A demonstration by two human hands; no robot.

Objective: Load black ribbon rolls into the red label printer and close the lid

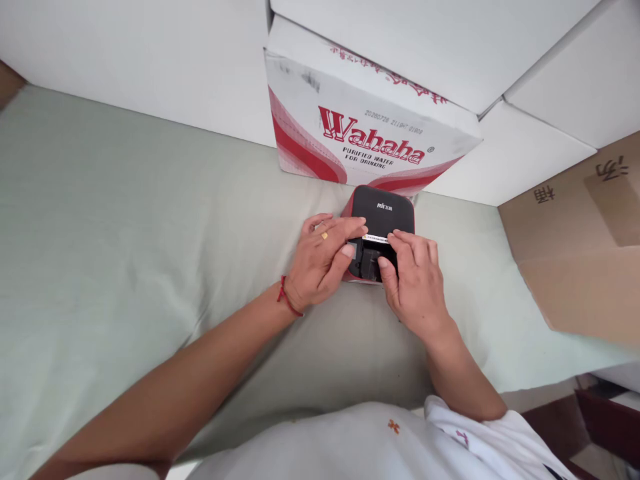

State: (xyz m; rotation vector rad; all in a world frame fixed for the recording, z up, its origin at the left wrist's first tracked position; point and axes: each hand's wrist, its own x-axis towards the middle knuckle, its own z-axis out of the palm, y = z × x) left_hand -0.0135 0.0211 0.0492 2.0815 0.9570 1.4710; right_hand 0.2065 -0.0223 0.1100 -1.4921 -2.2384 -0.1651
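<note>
A small black machine [383, 203] with red sides stands on the pale green cloth, its lettering upside down to me. Toward me its front part is a dark open recess [371, 265], with a white label strip along the upper edge. My left hand [324, 257] rests on the machine's left side, fingers stretched over its top and thumb near a small screen [354, 251]. On the right side lies my right hand [417, 273], its fingertips at the end of the label strip and its thumb at the recess. Neither hand has its fingers closed around anything.
Right behind the machine stands a red and white Wahaha water carton [370, 127]. White panels [150, 60] rise along the back. A brown cardboard box [575, 233] is at the right. Pale green cloth [125, 220] covers the surface under the machine.
</note>
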